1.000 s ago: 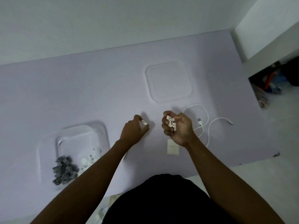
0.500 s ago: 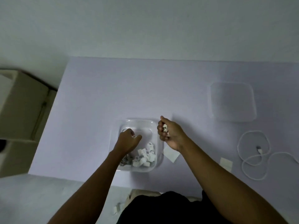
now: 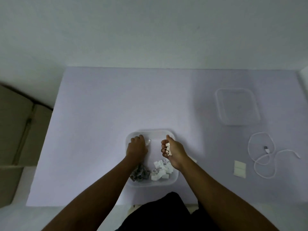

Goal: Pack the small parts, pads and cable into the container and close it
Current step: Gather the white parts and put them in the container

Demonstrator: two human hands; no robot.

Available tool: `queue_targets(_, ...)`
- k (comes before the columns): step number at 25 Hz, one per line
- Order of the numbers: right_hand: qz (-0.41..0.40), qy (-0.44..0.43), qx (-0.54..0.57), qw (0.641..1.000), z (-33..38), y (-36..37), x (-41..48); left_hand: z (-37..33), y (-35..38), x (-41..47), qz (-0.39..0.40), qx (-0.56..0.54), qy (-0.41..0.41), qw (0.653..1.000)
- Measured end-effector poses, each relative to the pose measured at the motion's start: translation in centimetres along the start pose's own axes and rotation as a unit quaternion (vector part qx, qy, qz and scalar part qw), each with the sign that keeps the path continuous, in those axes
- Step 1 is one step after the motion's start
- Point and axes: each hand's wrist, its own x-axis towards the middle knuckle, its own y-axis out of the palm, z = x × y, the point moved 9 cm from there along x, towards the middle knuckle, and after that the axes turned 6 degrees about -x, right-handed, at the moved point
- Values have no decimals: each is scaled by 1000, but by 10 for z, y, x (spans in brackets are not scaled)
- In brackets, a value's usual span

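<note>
Over the clear container near the front edge of the lilac table, both hands hang side by side. Her or his right hand is clenched round a bunch of small white parts, which poke out between curled fingers above the container's right half. Left hand is closed over the container's far left corner with one small white piece showing at its fingertips; whether it is actually pinched I cannot tell. Down in the container's near end lie a heap of grey clips on the left and a heap of white clips on the right, touching each other. Well off to the right, the lid lies flat on the table. Nearer than it, the white cable sprawls in loose loops, its long run going roughly away from the person, one plug end pointing right. Just left of the cable sit two pale pads, stacked edge to edge, long sides across the table.
</note>
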Motion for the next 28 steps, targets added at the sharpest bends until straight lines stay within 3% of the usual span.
queue_targets(5,-77,14,4,997,-11,6,14,-3,-9,-1,13,34,49,998)
queue_targets(7,-84,22,24,996,-20,9,21,-8,-35,-8,-43,-18,80,996)
queue_targets(10,-91,19,45,995,-25,13,31,-4,-84,-23,-186,-108,125,969)
queue_targets(12,-100,19,48,994,-25,15,34,20,-93,-25,-225,-204,89,948)
queue_targets(14,-101,21,45,994,-25,19,38,44,-74,-17,-175,-285,31,942)
queue_targets(17,-93,9,-4,996,-23,31,46,51,-44,-10,-106,-313,38,943)
queue_targets(24,19,33,-125,991,-35,94,37,64,-31,-9,-110,-378,-6,919)
queue_targets(28,55,43,-139,988,-38,107,26,69,-28,-9,-111,-382,-5,918)
